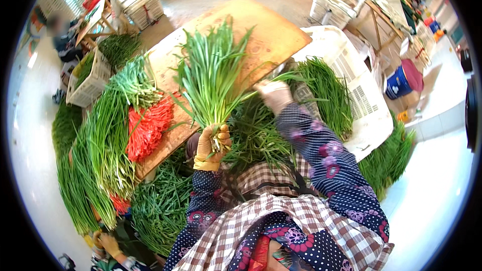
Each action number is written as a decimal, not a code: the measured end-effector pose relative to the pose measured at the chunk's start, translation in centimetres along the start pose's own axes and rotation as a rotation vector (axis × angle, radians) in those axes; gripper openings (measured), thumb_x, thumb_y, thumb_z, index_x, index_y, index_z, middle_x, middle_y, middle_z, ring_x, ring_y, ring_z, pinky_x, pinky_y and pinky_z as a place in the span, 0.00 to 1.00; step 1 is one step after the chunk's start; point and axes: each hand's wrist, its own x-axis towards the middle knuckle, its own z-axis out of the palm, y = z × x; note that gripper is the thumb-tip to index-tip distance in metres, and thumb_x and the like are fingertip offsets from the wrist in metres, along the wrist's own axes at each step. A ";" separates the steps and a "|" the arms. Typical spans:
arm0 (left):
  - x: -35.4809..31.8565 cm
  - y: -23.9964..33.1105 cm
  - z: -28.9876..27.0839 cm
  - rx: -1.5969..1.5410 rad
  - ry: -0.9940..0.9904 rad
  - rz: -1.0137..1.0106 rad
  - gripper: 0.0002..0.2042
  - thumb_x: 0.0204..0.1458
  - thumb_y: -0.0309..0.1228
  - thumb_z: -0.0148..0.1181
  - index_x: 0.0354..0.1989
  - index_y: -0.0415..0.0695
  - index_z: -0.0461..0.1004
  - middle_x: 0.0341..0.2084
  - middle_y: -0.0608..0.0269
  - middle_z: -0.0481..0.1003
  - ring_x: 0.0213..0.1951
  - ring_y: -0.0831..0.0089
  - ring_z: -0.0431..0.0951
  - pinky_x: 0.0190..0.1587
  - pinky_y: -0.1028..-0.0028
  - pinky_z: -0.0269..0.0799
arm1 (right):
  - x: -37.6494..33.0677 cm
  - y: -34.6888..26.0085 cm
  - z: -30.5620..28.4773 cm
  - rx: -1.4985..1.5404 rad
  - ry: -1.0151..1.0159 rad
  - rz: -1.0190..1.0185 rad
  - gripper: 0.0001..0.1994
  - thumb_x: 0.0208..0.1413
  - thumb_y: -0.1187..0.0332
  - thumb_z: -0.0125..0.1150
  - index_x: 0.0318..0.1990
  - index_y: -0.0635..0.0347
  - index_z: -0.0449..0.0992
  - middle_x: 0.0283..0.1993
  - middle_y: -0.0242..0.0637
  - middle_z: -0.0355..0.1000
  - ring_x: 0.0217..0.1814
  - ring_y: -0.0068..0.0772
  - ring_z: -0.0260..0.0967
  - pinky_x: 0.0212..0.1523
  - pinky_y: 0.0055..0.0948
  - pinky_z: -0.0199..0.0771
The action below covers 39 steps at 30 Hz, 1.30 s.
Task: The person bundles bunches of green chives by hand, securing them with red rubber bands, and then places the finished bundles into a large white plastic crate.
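Note:
My left hand (210, 146), in a yellow glove, grips a bunch of long green chives (211, 78) by the pale stem ends, with the leaves fanning upward over the wooden board (271, 32). My right hand (273, 94), in a pale glove, reaches out to the right of the bunch and touches a few loose green leaves (288, 76) that trail from it. Under both hands lies a heap of loose chives (258, 138).
Bundled chives (108, 135) and a pile of red bands (148, 128) lie on the board's left side. More chives fill a white crate (346, 78) at right and the floor around. A blue bucket (399, 83) stands far right. Another person's gloved hand (108, 243) works at bottom left; a seated person (63, 37) is at upper left.

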 end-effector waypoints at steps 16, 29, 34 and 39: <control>-0.4 -2.0 -0.5 0.114 0.077 0.069 0.13 0.50 0.32 0.55 0.37 0.32 0.71 0.31 0.53 0.75 0.30 0.68 0.76 0.33 0.70 0.76 | 17.0 17.8 -13.6 0.404 0.265 -0.067 0.14 0.50 0.72 0.55 0.46 0.55 0.72 0.46 0.37 0.72 0.45 0.33 0.71 0.44 0.27 0.74; 2.8 -4.0 -0.3 0.113 0.281 0.092 0.14 0.51 0.32 0.58 0.41 0.35 0.71 0.34 0.54 0.76 0.29 0.71 0.77 0.29 0.71 0.77 | 6.8 -3.0 -5.0 0.355 -0.100 -0.664 0.26 0.48 0.72 0.46 0.59 0.55 0.59 0.59 0.46 0.60 0.45 0.43 0.70 0.48 0.38 0.68; 2.5 -4.6 0.4 0.203 0.352 0.151 0.10 0.50 0.30 0.56 0.36 0.36 0.73 0.27 0.59 0.77 0.23 0.74 0.76 0.26 0.74 0.76 | 4.9 -1.4 -7.4 0.927 -0.068 0.110 0.28 0.48 0.75 0.55 0.59 0.57 0.59 0.54 0.40 0.64 0.45 0.37 0.70 0.47 0.31 0.70; 1.1 -8.9 1.0 0.407 0.413 -0.039 0.09 0.51 0.33 0.55 0.35 0.39 0.72 0.25 0.62 0.75 0.25 0.73 0.76 0.27 0.77 0.74 | -3.4 -2.2 -2.8 1.809 0.009 0.943 0.27 0.52 0.61 0.58 0.57 0.60 0.61 0.45 0.31 0.68 0.48 0.31 0.65 0.52 0.31 0.65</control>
